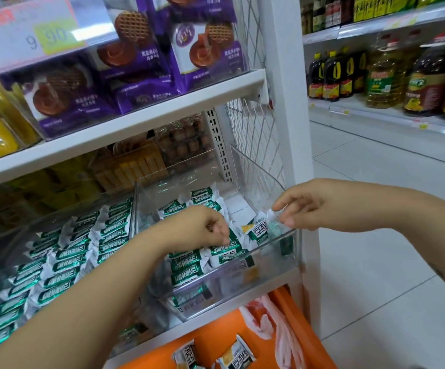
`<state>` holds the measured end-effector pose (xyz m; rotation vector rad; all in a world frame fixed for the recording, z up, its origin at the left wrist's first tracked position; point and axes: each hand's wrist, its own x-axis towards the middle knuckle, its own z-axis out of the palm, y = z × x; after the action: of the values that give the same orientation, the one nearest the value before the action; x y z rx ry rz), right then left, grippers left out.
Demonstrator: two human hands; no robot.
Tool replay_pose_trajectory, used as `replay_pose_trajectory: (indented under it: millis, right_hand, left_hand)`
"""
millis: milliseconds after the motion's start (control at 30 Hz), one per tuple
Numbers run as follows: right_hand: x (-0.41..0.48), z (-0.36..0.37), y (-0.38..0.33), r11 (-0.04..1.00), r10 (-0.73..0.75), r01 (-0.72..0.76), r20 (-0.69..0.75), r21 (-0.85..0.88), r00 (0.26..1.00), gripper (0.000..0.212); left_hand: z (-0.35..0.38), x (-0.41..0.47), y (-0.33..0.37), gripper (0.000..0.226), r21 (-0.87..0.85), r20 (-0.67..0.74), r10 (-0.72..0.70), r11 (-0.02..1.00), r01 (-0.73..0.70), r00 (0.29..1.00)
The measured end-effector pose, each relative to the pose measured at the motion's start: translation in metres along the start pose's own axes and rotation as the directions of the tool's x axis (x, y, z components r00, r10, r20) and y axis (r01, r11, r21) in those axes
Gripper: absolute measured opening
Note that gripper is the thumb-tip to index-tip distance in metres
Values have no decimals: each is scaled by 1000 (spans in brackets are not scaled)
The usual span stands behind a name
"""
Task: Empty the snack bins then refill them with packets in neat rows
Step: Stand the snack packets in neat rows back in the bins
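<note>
Many green-and-white packets (186, 265) partly fill the clear bin (232, 286).

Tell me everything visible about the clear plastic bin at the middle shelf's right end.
The clear plastic bin is an open-topped box with tall sloping side walls and a low front wall, sitting on the white shelf. It is partly filled with green-and-white snack packets, its back right floor bare. The left-hand grip pinches a packet inside; the right-hand grip pinches another at its front right corner.
</note>
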<state>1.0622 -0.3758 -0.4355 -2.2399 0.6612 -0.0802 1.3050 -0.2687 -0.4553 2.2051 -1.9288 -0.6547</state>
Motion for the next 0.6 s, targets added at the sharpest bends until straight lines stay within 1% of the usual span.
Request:
replay_pose_trajectory:
  millis: [33,67,100,133,200,300,367,433,600]
  right_hand:
    - [-1,-4,1,1000,16,-16,-5,-4,1000,21]
    - [-2,-7,2,1000,28,-28,-11,-8,1000,21]
    - [-2,-9,3,999,36,-36,-17,-13,999,21]
    - [-3,-10,4,999,39,-40,-19,-18,999,21]
    - [-3,-10,4,998,39,-40,-11,-49,999,23]
    - [-4,-8,3,991,46,-45,11,-124,999,28]
    - [-3,-9,3,987,51,-48,18,-150,999,31]
    - [-2,-10,4,985,51,-46,22,-166,998,31]
    - [-2,-12,3,984,55,-49,30,-170,998,33]
  left_hand:
    - [-2,4,4,7,-14,-84,0,1000,-1,996]
    - [-1,12,7,6,13,-159,-5,1000,7,987]
    - [1,20,12,10,60,-204,-4,998,17,979]
    - [4,29,18,17,110,-214,-5,993,29,977]
    - [12,48,28,34,216,-173,-26,974,64,985]
    - [22,73,37,58,422,-71,-91,900,113,993]
    - [27,83,41,66,486,-5,-130,866,116,991]
    - [29,89,43,69,476,36,-153,872,118,988]
    - [29,92,43,77,355,86,-190,923,148,978]
